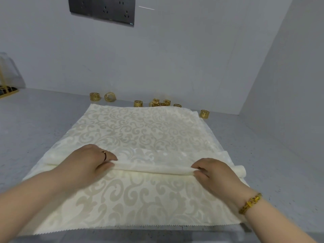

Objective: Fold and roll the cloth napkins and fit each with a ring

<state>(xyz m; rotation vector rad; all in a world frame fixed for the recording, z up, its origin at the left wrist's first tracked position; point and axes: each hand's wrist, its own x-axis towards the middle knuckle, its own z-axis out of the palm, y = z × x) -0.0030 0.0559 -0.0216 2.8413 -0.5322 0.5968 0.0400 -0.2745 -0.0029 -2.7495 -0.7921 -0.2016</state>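
A cream damask napkin (140, 130) lies spread on the grey bench (35, 123), with a rolled fold (152, 169) across its middle. The left grip (87, 163) and the right grip (215, 172) each pinch that roll, near its opposite ends. Gold napkin rings (158, 103) sit scattered beyond the cloth's far edge.

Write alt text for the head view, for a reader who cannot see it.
A person's left hand and right hand pinch a rolled fold across a cream patterned napkin spread on a grey table. Gold rings sit scattered beyond its far edge, near the wall.
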